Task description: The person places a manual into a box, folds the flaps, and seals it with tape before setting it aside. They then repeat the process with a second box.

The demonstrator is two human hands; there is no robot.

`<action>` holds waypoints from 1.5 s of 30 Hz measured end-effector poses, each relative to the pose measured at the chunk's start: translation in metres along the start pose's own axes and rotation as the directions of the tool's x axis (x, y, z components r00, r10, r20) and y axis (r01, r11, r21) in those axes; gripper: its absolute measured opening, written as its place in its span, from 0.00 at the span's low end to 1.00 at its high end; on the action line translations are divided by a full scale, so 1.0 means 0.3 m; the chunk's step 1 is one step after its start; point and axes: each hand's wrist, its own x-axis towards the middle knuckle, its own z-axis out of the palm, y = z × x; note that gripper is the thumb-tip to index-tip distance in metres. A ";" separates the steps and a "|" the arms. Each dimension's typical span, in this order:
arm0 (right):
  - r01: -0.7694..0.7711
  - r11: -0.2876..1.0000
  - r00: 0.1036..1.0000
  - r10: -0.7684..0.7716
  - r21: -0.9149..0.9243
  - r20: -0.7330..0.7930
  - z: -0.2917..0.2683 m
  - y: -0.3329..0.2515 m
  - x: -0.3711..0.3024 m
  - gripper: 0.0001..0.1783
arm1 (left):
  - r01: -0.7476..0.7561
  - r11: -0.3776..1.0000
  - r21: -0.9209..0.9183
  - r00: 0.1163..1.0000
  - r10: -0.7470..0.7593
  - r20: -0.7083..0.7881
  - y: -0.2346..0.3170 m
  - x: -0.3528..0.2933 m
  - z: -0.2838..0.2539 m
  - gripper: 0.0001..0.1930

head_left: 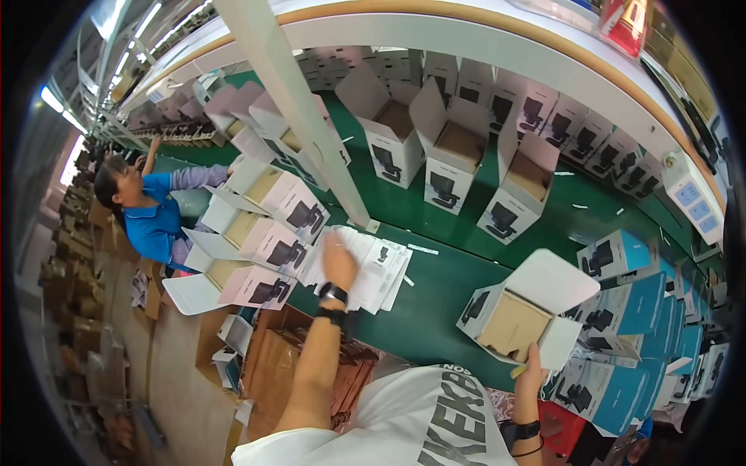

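My left hand [339, 262] is over a loose stack of white printed leaflets [385, 272] on the green table. Its fingers are smeared by motion, so whether they hold a leaflet is unclear. On the right, my right hand [531, 377] grips the near edge of a white cardboard box [475, 307] with its flaps up. Inside that box a brown cardboard insert [513, 322] shows. Something small and yellow [519, 371] is at the thumb of this hand. A dark band is on each of my wrists.
Open boxes [289, 252] stand left of the leaflets, and more open boxes [447, 182] are beyond. A pale post [299, 109] rises near the leaflets. Blue-and-white boxes [622, 311] crowd the right. A person in a blue shirt [148, 225] works at the left.
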 end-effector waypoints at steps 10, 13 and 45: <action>0.061 0.950 0.894 0.085 -0.306 0.440 -0.084 0.019 -0.045 0.22 | 0.211 0.967 0.140 0.945 -0.238 0.223 -0.190 0.047 -0.086 0.17; -0.095 0.932 0.928 0.210 -0.350 0.308 -0.153 0.068 -0.094 0.21 | 0.122 0.987 -0.109 0.990 -0.113 0.082 -0.088 0.011 -0.148 0.12; -0.024 0.898 0.922 0.190 -0.439 0.338 -0.091 0.005 -0.067 0.16 | -0.370 0.481 -0.795 0.860 0.501 -0.097 0.957 0.052 -0.537 0.30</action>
